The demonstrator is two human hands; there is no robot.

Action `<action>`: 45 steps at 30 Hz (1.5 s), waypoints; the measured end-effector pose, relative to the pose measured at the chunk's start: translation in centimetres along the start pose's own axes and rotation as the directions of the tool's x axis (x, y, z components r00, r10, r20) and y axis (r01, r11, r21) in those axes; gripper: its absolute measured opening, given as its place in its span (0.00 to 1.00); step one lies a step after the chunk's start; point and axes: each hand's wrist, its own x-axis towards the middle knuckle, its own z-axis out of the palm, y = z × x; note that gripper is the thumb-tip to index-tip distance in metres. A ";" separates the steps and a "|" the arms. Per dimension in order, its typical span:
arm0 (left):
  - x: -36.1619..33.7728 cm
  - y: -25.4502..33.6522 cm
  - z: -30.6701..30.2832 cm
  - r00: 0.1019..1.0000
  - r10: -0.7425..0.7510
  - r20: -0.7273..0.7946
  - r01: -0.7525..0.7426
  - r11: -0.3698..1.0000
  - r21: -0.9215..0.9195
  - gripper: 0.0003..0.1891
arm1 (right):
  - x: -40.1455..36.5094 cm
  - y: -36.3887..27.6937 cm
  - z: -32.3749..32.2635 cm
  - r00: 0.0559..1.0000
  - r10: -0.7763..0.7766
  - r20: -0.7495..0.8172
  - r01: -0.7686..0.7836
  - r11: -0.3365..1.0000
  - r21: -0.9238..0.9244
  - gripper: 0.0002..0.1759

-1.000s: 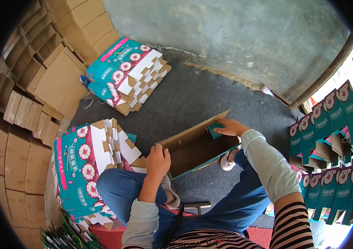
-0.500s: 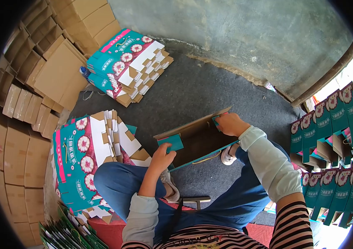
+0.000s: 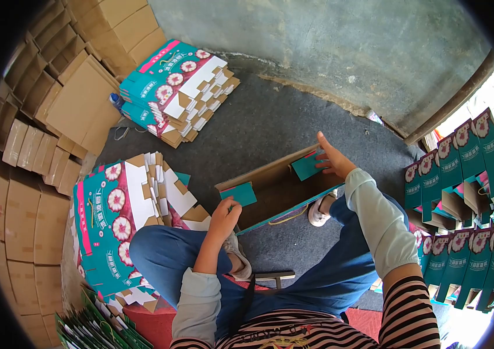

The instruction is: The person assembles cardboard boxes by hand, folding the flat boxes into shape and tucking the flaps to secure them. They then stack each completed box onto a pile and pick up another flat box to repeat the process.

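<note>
A cardboard gift box (image 3: pixel 284 216) stands open-topped on the floor between my legs, brown inside, teal outside, with a cord handle (image 3: pixel 289 216) on its near side. Teal end flaps fold inward over both ends. My left hand (image 3: pixel 223 218) is closed at the left end, its fingertips at the edge of the left flap (image 3: pixel 241 193). At the other end my right hand (image 3: pixel 335 158) is open, thumb up and fingers spread, touching the right flap (image 3: pixel 306 167). The outer side of the left end is partly hidden by my left hand.
Flattened printed cartons lie stacked beside my left knee (image 3: pixel 110 227) and farther back (image 3: pixel 165 87). Brown cardboard boxes (image 3: pixel 23 221) line the left side. Assembled teal boxes (image 3: pixel 462 256) are piled at the right. A concrete wall (image 3: pixel 328 52) rises behind the dark floor covering (image 3: pixel 270 110).
My right hand has let go of the right flap and opened its fingers; that flap now lies further inward over the box. My left hand has shifted slightly upward at the left end.
</note>
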 end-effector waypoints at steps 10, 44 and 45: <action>-1.9 -0.3 -0.7 0.942 -0.029 -0.335 0.044 0.998 0.038 0.18 | 3.3 2.8 -2.4 0.970 -0.205 0.132 0.244 0.845 -0.476 0.43; -0.8 -1.5 1.2 0.994 -0.085 0.063 0.041 0.858 0.512 0.53 | -2.8 0.4 -0.3 0.905 0.013 0.425 0.310 0.663 -0.682 0.44; -0.8 -1.3 1.0 0.993 -0.101 0.067 0.053 0.860 0.507 0.53 | -3.1 0.6 0.2 0.869 0.039 0.494 0.396 0.546 -0.739 0.45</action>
